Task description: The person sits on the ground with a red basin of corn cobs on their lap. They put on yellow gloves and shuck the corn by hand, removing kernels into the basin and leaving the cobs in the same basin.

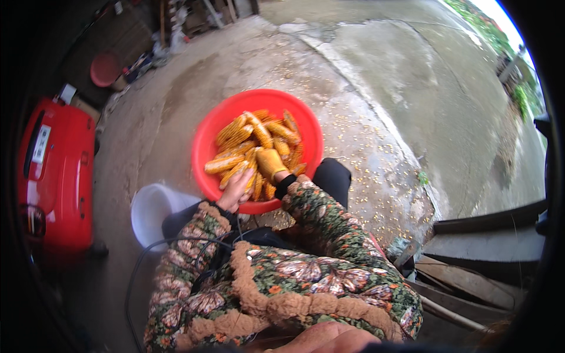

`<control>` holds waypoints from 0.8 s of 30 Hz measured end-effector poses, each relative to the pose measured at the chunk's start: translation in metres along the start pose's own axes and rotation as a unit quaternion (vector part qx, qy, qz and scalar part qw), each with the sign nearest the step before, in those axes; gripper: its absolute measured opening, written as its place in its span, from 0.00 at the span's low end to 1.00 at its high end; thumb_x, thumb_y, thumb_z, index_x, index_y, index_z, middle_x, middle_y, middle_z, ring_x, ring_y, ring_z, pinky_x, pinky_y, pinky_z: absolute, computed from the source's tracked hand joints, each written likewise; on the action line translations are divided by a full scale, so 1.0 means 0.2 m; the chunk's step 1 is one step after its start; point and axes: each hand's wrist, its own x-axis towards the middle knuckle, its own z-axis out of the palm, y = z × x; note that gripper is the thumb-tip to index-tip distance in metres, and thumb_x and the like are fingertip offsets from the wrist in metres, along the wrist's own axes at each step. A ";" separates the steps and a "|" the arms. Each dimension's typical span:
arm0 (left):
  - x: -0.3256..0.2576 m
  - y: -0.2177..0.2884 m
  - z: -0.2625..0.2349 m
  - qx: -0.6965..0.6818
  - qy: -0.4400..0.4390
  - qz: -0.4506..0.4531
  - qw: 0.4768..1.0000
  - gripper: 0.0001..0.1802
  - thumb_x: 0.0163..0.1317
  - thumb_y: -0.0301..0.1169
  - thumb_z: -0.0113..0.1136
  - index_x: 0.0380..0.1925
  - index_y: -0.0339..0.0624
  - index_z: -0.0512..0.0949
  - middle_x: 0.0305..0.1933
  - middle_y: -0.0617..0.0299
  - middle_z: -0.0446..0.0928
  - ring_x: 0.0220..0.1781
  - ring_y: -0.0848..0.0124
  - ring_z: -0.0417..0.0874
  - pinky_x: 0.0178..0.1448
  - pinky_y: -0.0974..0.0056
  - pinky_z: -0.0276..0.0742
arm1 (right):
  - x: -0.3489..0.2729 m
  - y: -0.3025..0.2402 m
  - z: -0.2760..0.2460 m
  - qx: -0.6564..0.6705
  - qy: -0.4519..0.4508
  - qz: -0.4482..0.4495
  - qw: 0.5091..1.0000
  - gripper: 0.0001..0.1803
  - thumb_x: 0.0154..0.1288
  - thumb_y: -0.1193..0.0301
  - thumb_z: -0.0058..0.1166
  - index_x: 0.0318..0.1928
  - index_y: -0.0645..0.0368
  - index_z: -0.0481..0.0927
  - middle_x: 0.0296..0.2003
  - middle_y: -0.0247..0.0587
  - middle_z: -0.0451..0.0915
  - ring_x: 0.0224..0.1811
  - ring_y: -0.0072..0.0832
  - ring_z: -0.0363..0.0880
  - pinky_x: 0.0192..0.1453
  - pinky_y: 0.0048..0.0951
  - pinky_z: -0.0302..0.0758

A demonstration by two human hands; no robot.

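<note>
A wide red basin [206, 126] stands on the floor before my knees, heaped with yellow corn cobs [259, 129], some with pale patches. Over its near side, my bare left hand [238, 185] is closed around a corn cob [251, 167]. In a yellow glove, my right hand [270, 164] presses its curled fingers against the upper part of that same cob. The glove partly hides the cob, and the left fingertips are slightly blurred.
A white bucket [147, 215] stands left of my left knee, with a dark cable [138, 267] running near it. A red vehicle [62, 176] is at the far left. Loose kernels [368, 182] are scattered on the concrete; boards and curved sheets [471, 282] lie at the right.
</note>
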 end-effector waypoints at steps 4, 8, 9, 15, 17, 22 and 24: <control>0.01 0.01 0.00 -0.040 -0.023 0.003 0.999 0.15 0.69 0.44 0.46 0.46 0.48 0.70 0.22 0.66 0.69 0.10 0.84 0.59 0.11 0.78 0.46 | 0.00 -0.04 -0.09 0.152 0.033 0.024 0.988 0.10 0.65 0.71 0.42 0.34 0.59 0.78 0.20 0.44 0.76 0.22 0.35 0.77 0.24 0.33 0.72; 0.01 0.04 -0.02 -0.029 -0.040 0.022 0.999 0.17 0.69 0.44 0.47 0.50 0.47 0.69 0.26 0.70 0.67 0.15 0.86 0.61 0.12 0.80 0.48 | -0.03 -0.06 -0.22 0.680 -0.061 0.327 0.653 0.12 0.64 0.66 0.41 0.30 0.57 0.75 0.19 0.34 0.72 0.16 0.26 0.68 0.18 0.25 0.65; 0.01 0.05 -0.03 -0.021 -0.052 0.028 0.998 0.18 0.69 0.44 0.47 0.52 0.47 0.68 0.27 0.71 0.67 0.16 0.86 0.61 0.13 0.80 0.49 | -0.05 -0.06 -0.27 0.741 -0.080 0.326 0.582 0.12 0.63 0.65 0.41 0.30 0.56 0.75 0.19 0.33 0.72 0.16 0.25 0.68 0.19 0.24 0.65; 0.06 0.00 -0.09 0.114 -0.032 0.142 0.983 0.22 0.68 0.44 0.48 0.56 0.44 0.67 0.28 0.74 0.67 0.18 0.87 0.63 0.14 0.79 0.51 | -0.07 -0.10 -0.38 0.750 -0.105 0.327 0.566 0.13 0.63 0.60 0.46 0.32 0.57 0.74 0.18 0.34 0.72 0.15 0.26 0.70 0.19 0.24 0.67; 0.09 -0.02 -0.06 0.141 -0.018 0.238 0.961 0.22 0.68 0.44 0.49 0.55 0.43 0.68 0.28 0.75 0.67 0.17 0.87 0.62 0.14 0.78 0.51 | -0.06 -0.10 -0.36 0.726 -0.103 0.320 0.600 0.14 0.63 0.59 0.47 0.32 0.57 0.74 0.18 0.34 0.72 0.15 0.26 0.70 0.18 0.25 0.67; 0.04 -0.01 -0.04 0.159 -0.010 0.156 0.975 0.22 0.68 0.44 0.48 0.53 0.39 0.69 0.21 0.76 0.65 0.14 0.87 0.58 0.16 0.77 0.51 | -0.05 -0.09 -0.30 0.678 -0.085 0.289 0.670 0.13 0.62 0.61 0.47 0.31 0.58 0.74 0.19 0.34 0.72 0.16 0.26 0.70 0.18 0.26 0.67; 0.04 0.00 -0.06 0.149 -0.032 0.188 0.970 0.21 0.68 0.43 0.48 0.52 0.38 0.70 0.22 0.73 0.66 0.17 0.85 0.60 0.20 0.76 0.54 | -0.05 -0.08 -0.30 0.667 -0.071 0.282 0.686 0.12 0.62 0.62 0.46 0.31 0.58 0.75 0.19 0.34 0.72 0.17 0.25 0.70 0.19 0.25 0.67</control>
